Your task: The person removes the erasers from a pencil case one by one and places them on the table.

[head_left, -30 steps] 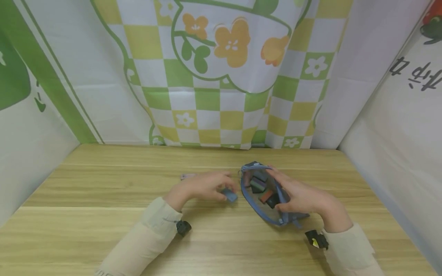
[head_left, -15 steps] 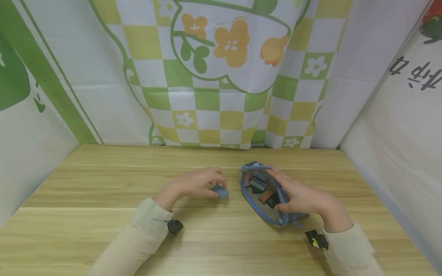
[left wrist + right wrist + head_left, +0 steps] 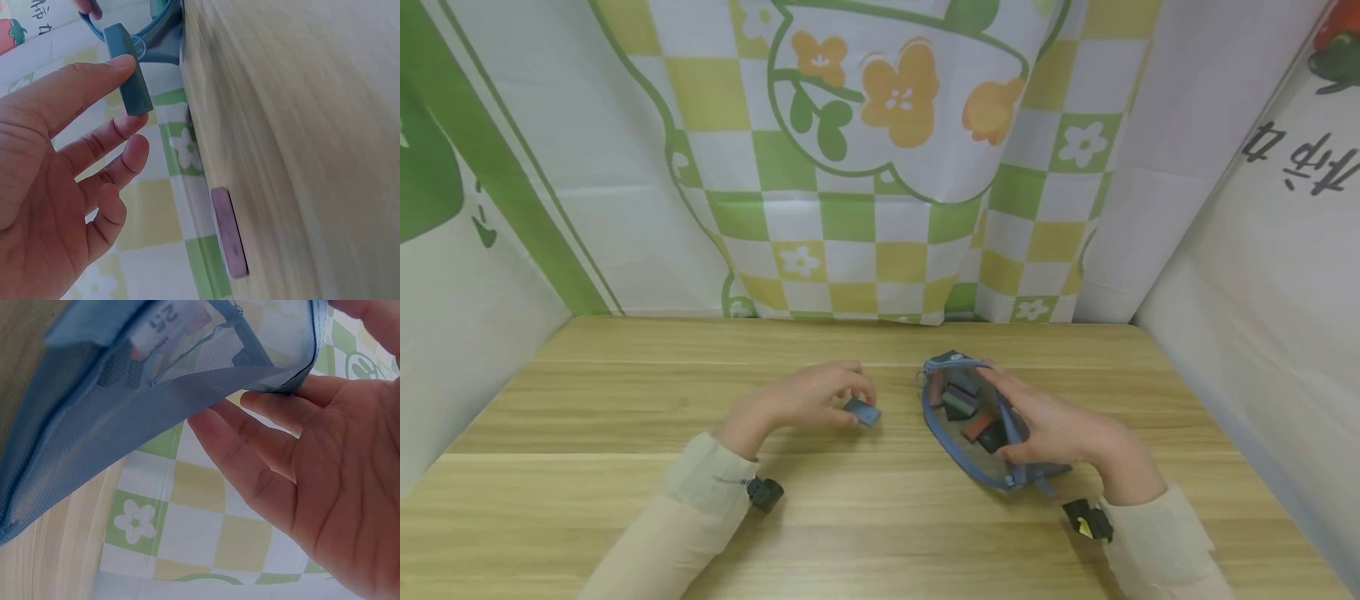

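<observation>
My left hand (image 3: 805, 398) pinches a small blue-grey rectangular block (image 3: 862, 412) between thumb and fingertips, left of the pouch. Up close in the left wrist view, this block (image 3: 128, 72) looks teal and flat-sided. A blue mesh zip pouch (image 3: 958, 454) gapes open on the table, and my right hand (image 3: 1056, 429) holds its right rim. Inside the pouch lie several small pieces, among them a reddish-orange block (image 3: 977, 427) and a green one (image 3: 961, 400). The right wrist view shows fingers against the outside of the mesh (image 3: 125, 434).
A pinkish-purple block (image 3: 229, 232) lies on the wooden table (image 3: 880, 533), visible in the left wrist view; the head view hides it behind the left hand. A checked, flowered cloth (image 3: 850, 217) hangs at the table's back edge. White cloth walls stand on both sides.
My left hand has moved left and slightly back, carrying the blue-grey block away from the pouch and covering the pinkish block. The right hand and pouch stay put.
</observation>
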Demonstrator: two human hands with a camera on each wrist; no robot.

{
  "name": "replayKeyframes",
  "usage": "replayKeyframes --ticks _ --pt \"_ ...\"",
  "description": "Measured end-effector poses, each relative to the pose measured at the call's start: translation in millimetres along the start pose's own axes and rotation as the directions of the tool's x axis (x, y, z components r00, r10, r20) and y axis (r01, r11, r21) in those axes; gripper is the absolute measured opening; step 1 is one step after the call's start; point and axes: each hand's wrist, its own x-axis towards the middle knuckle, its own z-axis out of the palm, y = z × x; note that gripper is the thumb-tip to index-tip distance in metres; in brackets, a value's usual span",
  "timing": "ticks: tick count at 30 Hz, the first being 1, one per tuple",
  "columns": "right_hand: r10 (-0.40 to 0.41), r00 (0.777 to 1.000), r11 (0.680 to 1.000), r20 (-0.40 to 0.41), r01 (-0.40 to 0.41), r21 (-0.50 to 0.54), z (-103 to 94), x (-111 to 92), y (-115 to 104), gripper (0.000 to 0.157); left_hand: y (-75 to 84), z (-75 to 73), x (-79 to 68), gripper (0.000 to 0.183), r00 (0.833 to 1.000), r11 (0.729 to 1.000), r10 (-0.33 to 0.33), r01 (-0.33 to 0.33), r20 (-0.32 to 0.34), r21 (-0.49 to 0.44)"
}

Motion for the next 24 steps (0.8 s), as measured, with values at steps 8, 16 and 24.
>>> replayKeyframes --ticks 8,16,24 --pt "0.013 1.000 1.000 0.007 -0.013 0.008 0.1 0 0 0.099 -6.3 -3.5 -11.2 0.024 1.000 1.000 -0.025 0.025 -0.014 -0.009" --pt "0.006 1.000 1.000 0.007 -0.007 0.012 0.2 0 0 0.098 -13.7 -5.7 -20.4 0.024 0.999 0.999 -0.032 0.032 -0.037 -0.007" --pt "-0.002 1.000 1.000 0.008 0.002 0.015 0.1 0 0 0.098 -19.8 -7.0 -28.7 0.023 0.997 0.998 -0.056 0.054 -0.045 -0.039"
